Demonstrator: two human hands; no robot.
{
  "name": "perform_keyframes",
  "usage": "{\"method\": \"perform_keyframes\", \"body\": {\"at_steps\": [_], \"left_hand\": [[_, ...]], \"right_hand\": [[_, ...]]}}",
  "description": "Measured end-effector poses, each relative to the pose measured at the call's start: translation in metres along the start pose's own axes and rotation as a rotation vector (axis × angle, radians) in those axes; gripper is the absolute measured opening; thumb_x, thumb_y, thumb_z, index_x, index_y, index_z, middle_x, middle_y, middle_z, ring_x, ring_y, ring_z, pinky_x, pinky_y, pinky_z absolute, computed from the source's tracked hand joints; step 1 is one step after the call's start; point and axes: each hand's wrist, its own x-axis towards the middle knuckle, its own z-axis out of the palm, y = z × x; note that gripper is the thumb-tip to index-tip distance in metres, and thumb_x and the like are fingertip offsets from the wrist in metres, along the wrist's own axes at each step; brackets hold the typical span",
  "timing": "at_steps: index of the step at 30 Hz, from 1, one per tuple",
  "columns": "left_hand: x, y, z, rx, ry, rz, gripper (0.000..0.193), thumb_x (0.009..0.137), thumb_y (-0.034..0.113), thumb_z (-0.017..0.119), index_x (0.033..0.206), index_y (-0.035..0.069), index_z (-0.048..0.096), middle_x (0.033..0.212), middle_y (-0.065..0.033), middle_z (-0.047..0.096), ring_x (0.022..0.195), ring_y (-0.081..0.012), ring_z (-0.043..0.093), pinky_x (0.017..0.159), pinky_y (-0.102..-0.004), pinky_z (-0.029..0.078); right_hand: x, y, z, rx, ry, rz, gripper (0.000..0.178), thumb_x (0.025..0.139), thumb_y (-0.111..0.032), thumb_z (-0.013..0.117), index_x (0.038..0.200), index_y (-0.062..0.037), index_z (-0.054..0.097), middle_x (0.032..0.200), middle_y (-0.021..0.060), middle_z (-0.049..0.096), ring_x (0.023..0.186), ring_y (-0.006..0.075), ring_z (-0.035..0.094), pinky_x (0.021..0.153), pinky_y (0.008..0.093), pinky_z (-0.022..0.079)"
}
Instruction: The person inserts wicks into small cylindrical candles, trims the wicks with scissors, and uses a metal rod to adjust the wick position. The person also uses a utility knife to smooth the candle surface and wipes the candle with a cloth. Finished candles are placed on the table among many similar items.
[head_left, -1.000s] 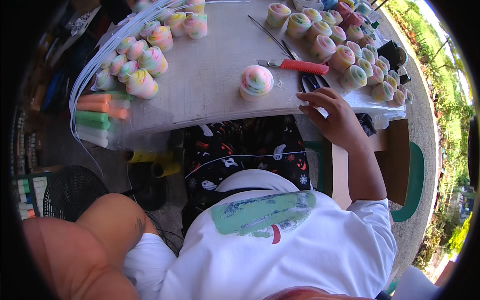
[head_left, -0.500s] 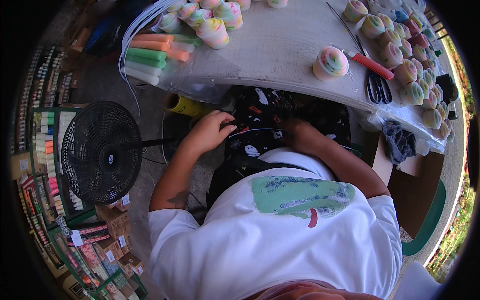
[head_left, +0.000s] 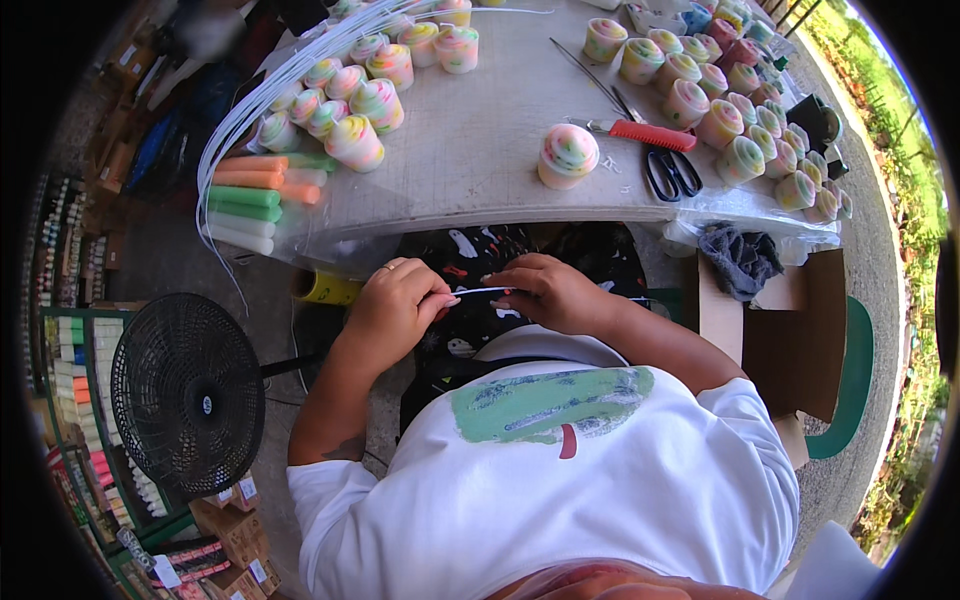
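Observation:
Over my lap, my left hand (head_left: 402,302) pinches one end of a thin white strand (head_left: 482,290), thumb against fingers. My right hand (head_left: 548,292) grips the same strand a short way to the right, fingers closed on it. A short stretch shows between the two hands, and a thin piece reappears past my right wrist. Whether the strand is cord or wire I cannot tell. On the table (head_left: 480,130) ahead, a bundle of similar long white strands (head_left: 262,100) arches over the left edge, beside orange, green and white sticks (head_left: 243,196).
Swirled pastel cup-shaped pieces (head_left: 355,143) stand in groups left and right, with one (head_left: 568,156) near the front edge. Beside it lie black-handled scissors (head_left: 672,174) and a red-handled tool (head_left: 652,135). A fan (head_left: 190,395) stands left; a cardboard box (head_left: 795,340) and grey cloth (head_left: 738,260) are right.
My right hand has come nearer my left, shortening the stretch of strand between them. My left hand has turned its back upward and closed on the strand. The whole view has shifted.

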Motion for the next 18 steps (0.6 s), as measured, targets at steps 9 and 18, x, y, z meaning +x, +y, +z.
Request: {"method": "perform_keyframes", "body": {"at_steps": [9, 18], "left_hand": [[0.063, 0.003, -0.037, -0.126, 0.062, 0.173, 0.015, 0.071, 0.002, 0.075, 0.076, 0.002, 0.061, 0.076, -0.0068, 0.062, 0.084, -0.0235, 0.062, 0.073, -0.0338, 0.048], [0.103, 0.013, 0.004, -0.161, 0.129, 0.337, 0.027, 0.072, 0.013, 0.078, 0.094, 0.005, 0.063, 0.093, -0.0099, 0.065, 0.103, -0.0275, 0.062, 0.092, -0.0388, 0.045]], "right_hand": [[-0.027, -0.042, -0.065, 0.12, 0.218, 0.205, 0.021, 0.089, -0.011, 0.063, 0.108, -0.0021, 0.065, 0.085, 0.0141, 0.065, 0.077, 0.0281, 0.063, 0.069, 0.0337, 0.05], [-0.045, -0.056, -0.093, -0.085, 0.355, 0.331, 0.016, 0.087, -0.008, 0.065, 0.102, -0.0019, 0.065, 0.081, 0.0122, 0.067, 0.073, 0.0212, 0.065, 0.066, 0.0302, 0.05]]}}
